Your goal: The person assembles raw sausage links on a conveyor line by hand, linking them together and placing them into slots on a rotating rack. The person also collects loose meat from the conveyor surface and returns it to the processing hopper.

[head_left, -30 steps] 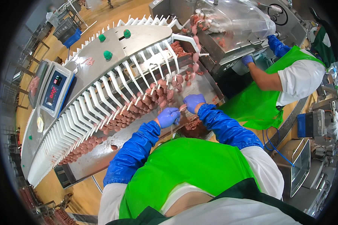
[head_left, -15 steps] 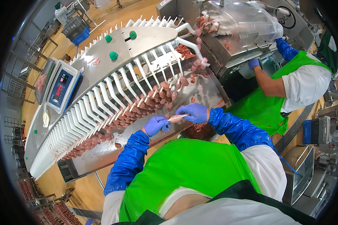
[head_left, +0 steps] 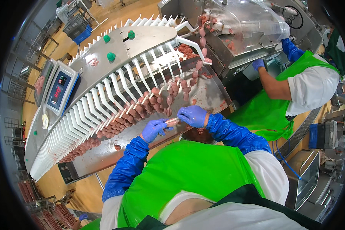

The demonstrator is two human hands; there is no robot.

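Sausage (head_left: 172,122), a short pale link, sits pinched between the two hands just below the rack (head_left: 115,96) of white prongs. The left hand (head_left: 154,129), in a purple glove, closes its fingers (head_left: 161,123) on the link's left end; the right hand (head_left: 192,115), gloved the same, closes its fingers (head_left: 182,115) on the right end. Both hands hang over the steel tray (head_left: 207,92) that runs under the rack, close to the rack's lower edge. Blue sleeves (head_left: 122,172) cover both forearms, and a green apron (head_left: 188,172) lies below them.

On the rack, strings of pink links (head_left: 122,119) hang from the prongs, from the upper right down to the lower left. Above the rack, its steel cover carries three green knobs (head_left: 111,56). Left of the rack stands a scale (head_left: 61,90) with a dark display. Right of the rack, at its upper end, a filling machine (head_left: 249,23) with a clear cover feeds links onto the prongs. Beyond that, a second person in a green apron rests a blue-gloved hand (head_left: 258,64) at the machine's side.
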